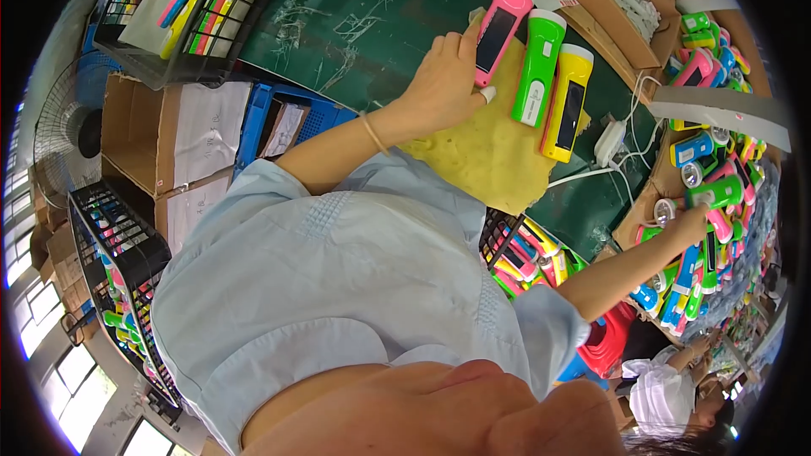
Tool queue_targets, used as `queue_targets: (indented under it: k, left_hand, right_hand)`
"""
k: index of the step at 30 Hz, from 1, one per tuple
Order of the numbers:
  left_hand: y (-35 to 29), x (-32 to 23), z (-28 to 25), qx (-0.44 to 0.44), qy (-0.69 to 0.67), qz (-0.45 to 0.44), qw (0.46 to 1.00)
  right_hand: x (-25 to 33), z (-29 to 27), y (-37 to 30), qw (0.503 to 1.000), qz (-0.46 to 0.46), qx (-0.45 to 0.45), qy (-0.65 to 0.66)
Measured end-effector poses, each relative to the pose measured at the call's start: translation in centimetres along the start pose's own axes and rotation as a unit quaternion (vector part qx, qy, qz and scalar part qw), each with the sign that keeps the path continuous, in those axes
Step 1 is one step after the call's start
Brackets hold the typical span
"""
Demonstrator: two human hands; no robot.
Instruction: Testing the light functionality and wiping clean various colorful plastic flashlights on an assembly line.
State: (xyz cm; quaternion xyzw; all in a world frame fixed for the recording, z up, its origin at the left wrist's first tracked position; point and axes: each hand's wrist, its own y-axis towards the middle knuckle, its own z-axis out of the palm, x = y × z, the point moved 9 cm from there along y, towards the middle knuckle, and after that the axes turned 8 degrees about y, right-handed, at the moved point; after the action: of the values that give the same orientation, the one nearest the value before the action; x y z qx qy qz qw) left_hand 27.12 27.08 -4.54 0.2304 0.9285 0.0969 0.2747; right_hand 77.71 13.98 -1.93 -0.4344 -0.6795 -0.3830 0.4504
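Observation:
On a yellow cloth (494,156) at the far side of the green table lies a pink flashlight (500,29) with a dark panel. My left hand (443,76) grips it by its left edge and lower end; a white cover is on one fingertip. To its right lie a green flashlight (538,67) and a yellow flashlight (568,105), side by side. Out at the right, my right hand (694,226) is closed on another green flashlight (718,192) over a heap of mixed-colour flashlights (688,274). Its fingers are partly hidden.
A white adapter (610,143) with cables lies on the green table (338,17). Black baskets (165,72) of flashlights stand at left, near a blue crate (253,131), cardboard boxes (139,131) and a fan (63,131). An open carton (608,4) holds small white parts. Another person (663,393) is at lower right.

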Motion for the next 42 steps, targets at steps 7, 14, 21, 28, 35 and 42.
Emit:
queue_targets:
  k: [7,14,21,28,35,42]
  left_hand:
    - [1.0,5.9,4.4,0.137,-0.574,-0.238,0.771]
    - [-6.9,-7.0,2.0,0.466,-0.682,-0.002,0.563]
    - [-3.5,-2.3,0.9,0.223,-0.581,-0.011,0.783]
    - [-1.4,-1.5,2.0,0.126,-0.727,-0.201,0.644]
    - [0.3,-4.1,3.2,0.255,-0.745,-0.256,0.561]
    - [0.8,-4.1,3.0,0.263,-0.711,-0.220,0.614]
  right_hand:
    - [10.6,3.6,-7.4,0.975,-0.218,0.008,0.052]
    - [9.1,14.4,-34.9,0.893,0.024,0.411,0.183]
    - [7.0,14.6,-35.0,0.899,-0.005,0.413,0.144]
    - [6.6,14.4,-35.8,0.871,-0.077,0.466,0.136]
    - [4.9,12.1,-32.8,0.929,-0.008,0.345,0.135]
    - [3.7,11.8,-32.5,0.924,0.002,0.355,0.138]
